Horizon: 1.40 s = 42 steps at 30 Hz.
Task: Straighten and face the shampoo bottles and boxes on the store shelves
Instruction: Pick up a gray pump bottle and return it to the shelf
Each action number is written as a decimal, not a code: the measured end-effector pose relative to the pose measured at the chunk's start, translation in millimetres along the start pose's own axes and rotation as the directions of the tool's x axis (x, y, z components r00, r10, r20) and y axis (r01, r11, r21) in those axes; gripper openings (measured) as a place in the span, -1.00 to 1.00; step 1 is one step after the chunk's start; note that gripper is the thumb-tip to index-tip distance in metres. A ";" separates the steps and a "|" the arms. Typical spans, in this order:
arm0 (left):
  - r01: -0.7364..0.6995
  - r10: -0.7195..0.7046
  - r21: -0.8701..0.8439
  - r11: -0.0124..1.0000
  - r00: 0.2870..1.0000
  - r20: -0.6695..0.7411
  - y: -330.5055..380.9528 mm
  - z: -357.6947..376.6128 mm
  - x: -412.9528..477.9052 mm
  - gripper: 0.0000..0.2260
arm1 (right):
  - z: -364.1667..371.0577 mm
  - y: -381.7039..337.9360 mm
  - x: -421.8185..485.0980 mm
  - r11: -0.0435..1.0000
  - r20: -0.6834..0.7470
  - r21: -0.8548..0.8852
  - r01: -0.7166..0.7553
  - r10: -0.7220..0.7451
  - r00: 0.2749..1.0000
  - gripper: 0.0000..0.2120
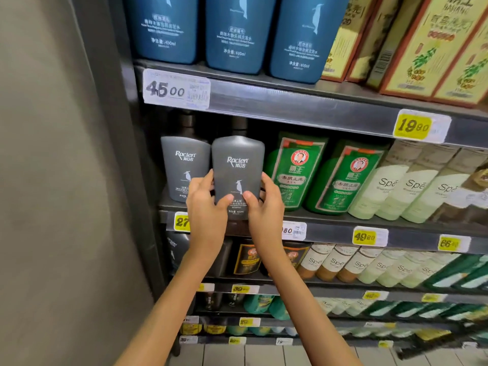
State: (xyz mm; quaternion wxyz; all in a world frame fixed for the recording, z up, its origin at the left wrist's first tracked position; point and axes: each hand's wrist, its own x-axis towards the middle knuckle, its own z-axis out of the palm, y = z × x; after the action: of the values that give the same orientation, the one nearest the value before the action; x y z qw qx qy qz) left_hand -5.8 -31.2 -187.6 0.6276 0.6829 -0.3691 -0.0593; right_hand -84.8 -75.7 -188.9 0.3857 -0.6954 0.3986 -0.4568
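Left hand [204, 204], right hand [264, 204] clasp upright grey bottle [237, 165], label forward

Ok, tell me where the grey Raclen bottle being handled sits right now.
In the head view, the held grey Raclen bottle is left of centre on the middle shelf, gripped by the left hand and right hand, between another grey bottle and a green bottle.

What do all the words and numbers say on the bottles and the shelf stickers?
"Raclen": held grey bottle and grey bottle beside it.
"400ml": blue bottles.
"45 00": white price tag.
"19 80": yellow price tag.
"Spe": pale green bottles.
Green bottles and lower tags: too blurred.
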 end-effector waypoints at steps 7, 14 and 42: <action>-0.056 0.056 0.006 0.998 0.993 -0.107 -17.2 8.2 -1.7 -0.59 | 18.0 10.1 -2.4 0.990 -0.112 -0.127 0.055 -0.069 0.991 -0.54; -0.023 0.033 0.070 0.997 0.989 -0.146 -20.5 19.9 0.7 -0.61 | 30.1 8.7 -6.5 0.986 -0.206 -0.163 0.035 -0.069 0.976 -0.57; 0.080 -0.063 0.148 0.986 0.991 -0.114 -34.3 30.2 0.1 -0.67 | 5.8 22.2 -9.9 0.970 0.099 0.024 -0.243 0.240 0.966 -0.56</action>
State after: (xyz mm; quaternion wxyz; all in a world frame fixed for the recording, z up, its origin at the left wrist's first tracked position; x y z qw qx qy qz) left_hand -7.5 -57.9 -224.7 0.5904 0.7438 -0.3130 -0.0162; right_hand -86.5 -74.3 -213.8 0.4698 -0.6556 0.4531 -0.3797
